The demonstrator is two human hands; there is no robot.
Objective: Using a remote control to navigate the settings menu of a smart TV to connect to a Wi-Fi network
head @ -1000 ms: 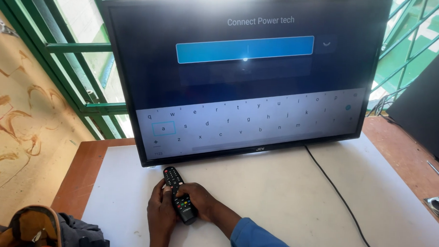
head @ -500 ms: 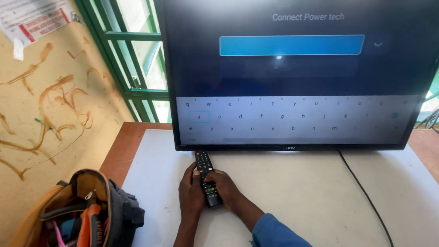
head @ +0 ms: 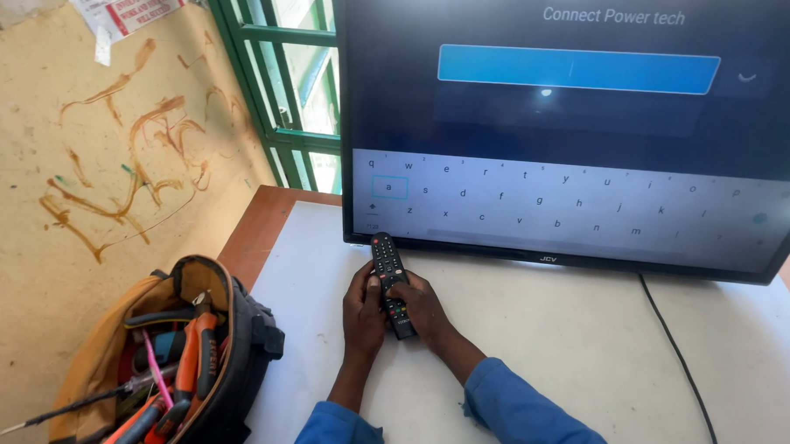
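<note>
Both hands hold one black remote point(head: 390, 283) between them, low over the white desk point(head: 583, 342), just near of the television's bottom edge. We note the left hand point(head: 363, 310) curled around the remote's left side, thumb lying on the upper buttons; the right hand point(head: 423, 309) wraps the near end from the right, fingers closed under it. Neither hand is open.

Long axis: the remote runs near-to-far, tilted slightly left at its far end, and that far tip points at the lower left corner of the television point(head: 573, 123), almost touching the bezel. The screen shows a blue entry bar above a pale on-screen keyboard.

Nearness: both hands sit equally on the remote; the left thumb covers the far buttons, the right hand the near ones.

An open tool bag point(head: 180, 363) stands left of the hands, well apart.
</note>
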